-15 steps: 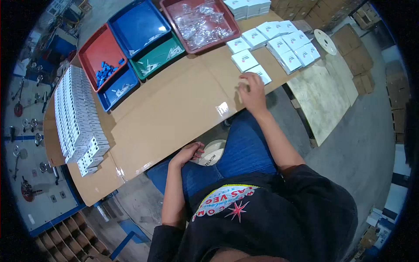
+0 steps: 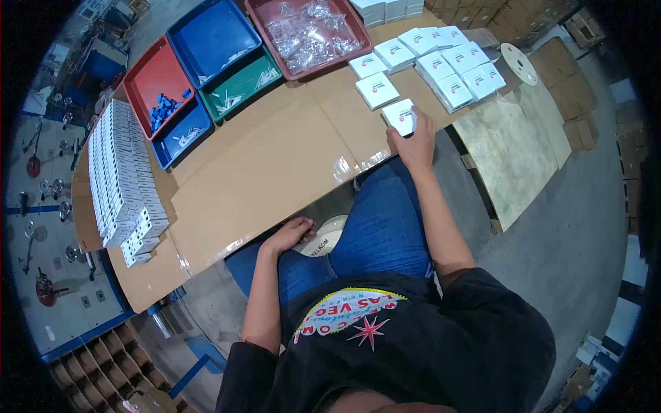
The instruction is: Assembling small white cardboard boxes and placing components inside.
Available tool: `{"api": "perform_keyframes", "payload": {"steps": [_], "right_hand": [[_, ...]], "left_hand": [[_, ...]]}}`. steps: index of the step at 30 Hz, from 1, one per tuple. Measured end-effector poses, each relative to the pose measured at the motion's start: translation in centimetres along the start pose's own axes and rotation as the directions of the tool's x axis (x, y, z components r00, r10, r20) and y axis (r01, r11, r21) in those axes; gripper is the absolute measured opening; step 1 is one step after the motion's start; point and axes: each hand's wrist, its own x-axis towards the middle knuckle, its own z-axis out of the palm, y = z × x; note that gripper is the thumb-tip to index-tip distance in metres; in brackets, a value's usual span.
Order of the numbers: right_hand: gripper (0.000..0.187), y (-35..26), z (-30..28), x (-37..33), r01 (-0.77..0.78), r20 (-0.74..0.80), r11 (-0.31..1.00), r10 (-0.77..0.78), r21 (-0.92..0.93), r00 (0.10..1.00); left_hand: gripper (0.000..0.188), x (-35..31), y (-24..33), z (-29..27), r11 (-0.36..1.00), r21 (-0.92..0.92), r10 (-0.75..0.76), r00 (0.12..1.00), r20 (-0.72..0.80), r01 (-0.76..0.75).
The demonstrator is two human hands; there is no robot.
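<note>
On the near right part of the cardboard-covered table, my right hand (image 2: 416,140) grips the near edge of a small square white box (image 2: 398,115), thumb on one side and fingers on the other. The box lies flat or nearly so. Just beyond it sits another white box (image 2: 377,90), and several more stand in a stacked group (image 2: 460,71) to the right. My left hand (image 2: 290,235) rests over my lap below the table's front edge. Its fingers are loosely bent and apart, with nothing in them.
At the back stand a red tray (image 2: 141,86) with blue pieces, blue and green trays with white pieces, and a dark red tray (image 2: 256,8) of clear bags. White switch-like plates (image 2: 110,172) are stacked at left. Beyond the right edge are a plywood sheet (image 2: 509,158) and a spool (image 2: 518,64).
My right hand has closed on the nearest white box, and the box sits turned slightly. My left hand stays over my lap. The whole view has shifted a little.
</note>
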Motion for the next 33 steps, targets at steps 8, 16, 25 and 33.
{"api": "perform_keyframes", "payload": {"steps": [8,16,25,33], "right_hand": [[0.067,-3.4,-2.4,-2.3,0.022,-0.009,0.97,-0.02,0.241,1.0],[0.049,-9.0,-2.7,-4.1,-0.101,0.219,0.903,0.007,0.418,0.976],[0.049,-15.2,-4.4,-6.0,-0.434,0.735,0.716,-0.163,0.547,0.658],[0.019,-15.1,-2.5,-6.7,-0.17,0.595,0.738,-0.36,0.652,0.719]], "left_hand": [[0.043,-4.3,7.7,3.8,0.953,-0.132,0.269,0.962,-0.045,-0.272],[0.084,-4.4,15.2,7.0,0.667,0.183,0.718,0.559,-0.415,-0.722],[0.062,-2.3,15.7,6.1,0.427,-0.082,0.593,0.347,-0.727,-0.901],[0.072,-5.4,15.2,6.1,0.272,-0.744,0.242,0.792,-0.561,-0.61]]}}
